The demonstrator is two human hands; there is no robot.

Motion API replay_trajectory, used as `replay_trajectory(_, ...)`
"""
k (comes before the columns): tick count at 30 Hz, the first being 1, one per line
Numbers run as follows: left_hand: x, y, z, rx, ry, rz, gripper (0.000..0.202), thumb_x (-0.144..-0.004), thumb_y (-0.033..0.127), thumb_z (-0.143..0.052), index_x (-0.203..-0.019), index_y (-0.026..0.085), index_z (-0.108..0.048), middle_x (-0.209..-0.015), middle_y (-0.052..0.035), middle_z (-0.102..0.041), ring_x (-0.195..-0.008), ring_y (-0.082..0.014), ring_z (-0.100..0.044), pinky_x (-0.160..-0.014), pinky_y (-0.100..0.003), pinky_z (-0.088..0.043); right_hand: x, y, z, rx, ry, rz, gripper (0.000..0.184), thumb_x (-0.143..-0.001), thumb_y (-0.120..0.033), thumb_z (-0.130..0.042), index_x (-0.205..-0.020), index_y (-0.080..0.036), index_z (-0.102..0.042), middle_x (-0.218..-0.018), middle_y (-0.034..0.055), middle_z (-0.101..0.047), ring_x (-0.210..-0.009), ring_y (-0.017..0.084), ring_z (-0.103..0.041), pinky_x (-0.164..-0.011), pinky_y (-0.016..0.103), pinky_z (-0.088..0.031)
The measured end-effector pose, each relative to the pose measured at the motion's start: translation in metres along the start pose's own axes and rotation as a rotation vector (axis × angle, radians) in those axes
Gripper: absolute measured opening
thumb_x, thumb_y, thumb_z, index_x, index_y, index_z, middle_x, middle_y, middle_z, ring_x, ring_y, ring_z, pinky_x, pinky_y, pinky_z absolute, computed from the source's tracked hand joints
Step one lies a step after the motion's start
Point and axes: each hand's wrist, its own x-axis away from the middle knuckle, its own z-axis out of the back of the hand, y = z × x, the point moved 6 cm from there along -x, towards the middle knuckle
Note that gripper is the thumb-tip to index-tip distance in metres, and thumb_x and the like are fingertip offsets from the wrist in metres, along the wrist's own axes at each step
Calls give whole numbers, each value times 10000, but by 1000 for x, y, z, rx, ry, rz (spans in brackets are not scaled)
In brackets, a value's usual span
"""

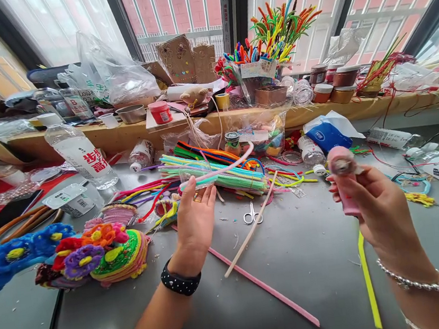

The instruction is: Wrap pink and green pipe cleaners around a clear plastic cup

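My left hand point(198, 223), palm turned up, has a pale pink pipe cleaner point(230, 167) between thumb and fingers. Its free end bends up to the right, in front of a bundle of pipe cleaners point(241, 183). On the right, my right hand point(380, 206) grips a pink hot glue gun point(344, 173) with its round front and metal tip facing me. A long pink pipe cleaner point(273, 296) and a beige one point(248, 235) lie crossed on the table between my hands. Small scissors point(252, 215) lie beyond them.
Fuzzy flowers point(82, 256) lie at left, near a clear bottle point(82, 154) and a plastic tub point(69, 200). A yellow strip point(367, 279) lies below my right hand. Several bottles and a blue tissue pack point(328, 138) are at right. A crowded wooden ledge point(116, 137) runs along the windows.
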Motion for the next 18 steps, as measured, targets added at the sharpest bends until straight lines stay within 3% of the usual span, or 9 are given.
replay_trajectory(5,4,-12,-5,-55,-76,130,32,-754,191,-621,-750,174,-593,-777,-9,-597,-849,-157,-628,-981,-367,-424,-3,0,4,-10,67,-3,453,-492,-475,-799,-796,-205,-600,-665,-9,-596,-538,108,-535,-410,205,-412)
replay_trajectory(9,10,-20,-14,-163,-300,230,107,-696,204,-697,-751,165,-614,-848,-12,-635,-889,-156,-621,-912,-312,-460,-3,-2,11,105,165,99,478,-514,-480,-794,-853,-203,-601,-693,-1,-588,-505,114,-508,-348,217,-365)
replay_trajectory(14,24,-28,-24,-318,-659,242,295,-754,226,-664,-1044,203,-620,-1038,-34,-657,-1047,-185,-589,-950,-300,-430,2,-8,15,81,265,307,445,-558,-414,-786,-868,-210,-541,-726,-17,-546,-574,116,-479,-436,241,-395)
replay_trajectory(18,36,-35,-29,-324,-727,268,403,-760,225,-656,-1154,224,-572,-1099,-52,-653,-1122,-221,-562,-1007,-347,-394,15,-18,10,82,304,475,502,-515,-346,-796,-894,-211,-495,-792,-24,-516,-629,120,-487,-519,263,-408)
